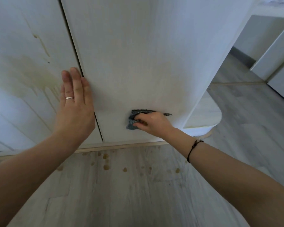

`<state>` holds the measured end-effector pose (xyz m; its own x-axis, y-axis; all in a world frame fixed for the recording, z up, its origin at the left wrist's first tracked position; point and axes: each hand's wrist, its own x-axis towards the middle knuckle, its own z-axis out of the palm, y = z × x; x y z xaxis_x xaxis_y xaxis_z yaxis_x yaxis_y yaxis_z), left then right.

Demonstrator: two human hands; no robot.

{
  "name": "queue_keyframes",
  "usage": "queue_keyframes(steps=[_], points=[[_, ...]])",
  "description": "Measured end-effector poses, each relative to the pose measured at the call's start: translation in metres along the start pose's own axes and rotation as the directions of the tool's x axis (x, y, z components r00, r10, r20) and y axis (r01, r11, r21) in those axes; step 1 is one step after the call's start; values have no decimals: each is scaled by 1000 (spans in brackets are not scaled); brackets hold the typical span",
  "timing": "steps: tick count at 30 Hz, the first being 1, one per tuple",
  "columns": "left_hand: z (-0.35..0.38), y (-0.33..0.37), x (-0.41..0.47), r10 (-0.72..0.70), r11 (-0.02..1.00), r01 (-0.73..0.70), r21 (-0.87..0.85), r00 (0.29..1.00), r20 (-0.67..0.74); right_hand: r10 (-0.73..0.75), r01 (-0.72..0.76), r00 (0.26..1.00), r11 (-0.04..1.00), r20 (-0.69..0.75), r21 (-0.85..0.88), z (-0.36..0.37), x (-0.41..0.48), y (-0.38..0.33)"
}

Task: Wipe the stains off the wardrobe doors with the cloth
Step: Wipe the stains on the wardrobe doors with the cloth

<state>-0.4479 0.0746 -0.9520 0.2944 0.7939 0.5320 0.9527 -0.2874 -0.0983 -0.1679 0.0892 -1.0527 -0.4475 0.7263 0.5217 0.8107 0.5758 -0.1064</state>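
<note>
Head view: our right hand [152, 122] grips the bunched cloth [131, 125] low on the right door [138, 54]. Our left hand [74, 102] rests flat, fingers straight, across the door gap. Bunched so small, the cloth may only smear the big stain [38, 76] on the left door [11, 35].

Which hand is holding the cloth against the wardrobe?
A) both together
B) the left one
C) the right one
C: the right hand grips the cloth low on the right door, while the left hand lies flat with straight fingers, holding nothing.
</note>
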Motion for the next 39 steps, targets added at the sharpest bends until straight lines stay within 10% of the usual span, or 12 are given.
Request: queue_keyframes(steps=[3, 8, 13, 16, 19, 24, 27, 32, 35, 37, 39], points=[[-4, -4, -2, 31, 999, -32, 20, 999, 32, 47, -34, 968, 998, 248, -58, 6, -43, 31], [0, -1, 0, 29, 1000, -28, -11, 999, 43, 389, -278, 691, 921, 609, -273, -11, -106, 91], [4, 3, 2, -20, 997, 24, -74, 999, 42, 241, -220, 968, 950, 74, -223, -70, -69, 75], [2, 7, 4, -49, 992, 53, -112, 998, 36, 221, -337, 884, 912, -412, -235, -132, -25, 59], [1, 9, 2, -60, 991, 63, -115, 998, 31, 274, -452, 750, 877, -602, -164, -145, -3, 56], [0, 12, 1, -67, 989, 71, -126, 997, 37, 337, -334, 941, 908, -33, -252, -59, -88, 72], [1, 10, 1, -63, 989, 68, -129, 997, 39, 479, -412, 736, 878, 479, -244, -31, -127, 84], [7, 8, 1, -64, 983, 68, -171, 998, 28, 494, -410, 638, 867, 591, -282, -31, -109, 85], [10, 9, 4, -73, 981, 74, -178, 997, 13, 443, -339, 807, 889, 390, -309, -62, -80, 80], [11, 6, 5, -76, 979, 77, -190, 997, 9, 355, -337, 935, 897, 11, -286, -97, -58, 68], [13, 6, 4, -67, 977, 66, -201, 998, 3, 345, -446, 865, 861, -365, -243, -141, -32, 61]])
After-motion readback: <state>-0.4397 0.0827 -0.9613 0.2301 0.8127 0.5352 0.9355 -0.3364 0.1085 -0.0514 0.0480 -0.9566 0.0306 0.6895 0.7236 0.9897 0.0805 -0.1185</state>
